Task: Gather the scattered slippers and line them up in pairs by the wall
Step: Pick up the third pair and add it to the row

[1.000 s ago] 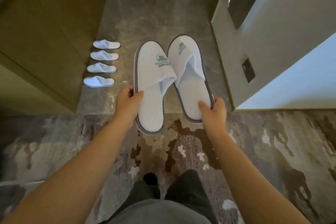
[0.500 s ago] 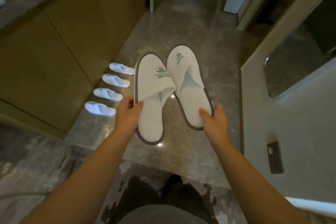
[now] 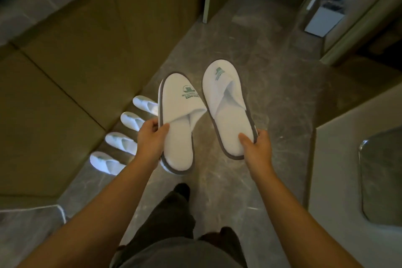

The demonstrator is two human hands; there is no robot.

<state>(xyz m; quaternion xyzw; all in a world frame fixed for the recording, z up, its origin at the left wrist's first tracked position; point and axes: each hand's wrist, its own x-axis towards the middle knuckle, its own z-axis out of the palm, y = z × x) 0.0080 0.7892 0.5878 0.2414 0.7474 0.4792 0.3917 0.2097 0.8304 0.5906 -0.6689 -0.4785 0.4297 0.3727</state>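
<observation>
Gripping one white slipper apiece. Left hand (image 3: 150,137) curled round the outer edge of the left slipper (image 3: 179,124), thumb pinching on the insole, fingers wrapped beneath. Right hand (image 3: 256,147) holding the right slipper (image 3: 228,111) by its heel, thumb pressed on the insole, fingers curled under the grey rim. Both held soles down at mid-frame, toes pointing toward the top of the frame, well above the floor (image 3: 272,98); near each other but apart, left one lower in the frame, right one higher. Green logos on both toe covers, lettering too small to read.

Left of centre, four more white slippers in a diagonal row on the floor along the base of the cabinet (image 3: 82,67): first (image 3: 106,163), second (image 3: 120,142), third (image 3: 131,120), fourth (image 3: 145,104), side by side, toes toward the cabinet. Third and fourth partly hidden behind the left hand and its slipper. Bottom centre, dark trouser legs (image 3: 169,213).
</observation>
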